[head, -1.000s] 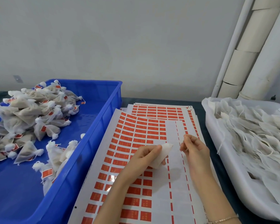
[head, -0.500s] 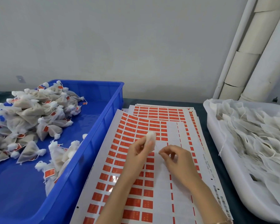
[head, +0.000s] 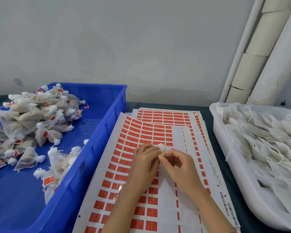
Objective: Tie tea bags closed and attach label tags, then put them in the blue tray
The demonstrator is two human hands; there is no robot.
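My left hand (head: pixel 145 163) grips a white tea bag (head: pixel 162 147), and only the bag's bunched top pokes out above my fingers. My right hand (head: pixel 177 167) sits right beside it, fingertips pinched at the bag's neck; any string there is too thin to see. Both hands hover over a sheet of red label stickers (head: pixel 133 140). The blue tray (head: pixel 97 148) on the left holds a heap of tied, tagged tea bags (head: pixel 32 118).
A white tub (head: pixel 238 174) at the right is full of flat, untied tea bags with loose strings. More sticker sheets (head: pixel 166 115) lie stacked under the top sheet. Pale pipes (head: pixel 259 52) run up the wall at the back right.
The tea bag went from a flat shape in my left hand to a bunched top. My right hand moved left from the sheet's bare strip until it met my left hand.
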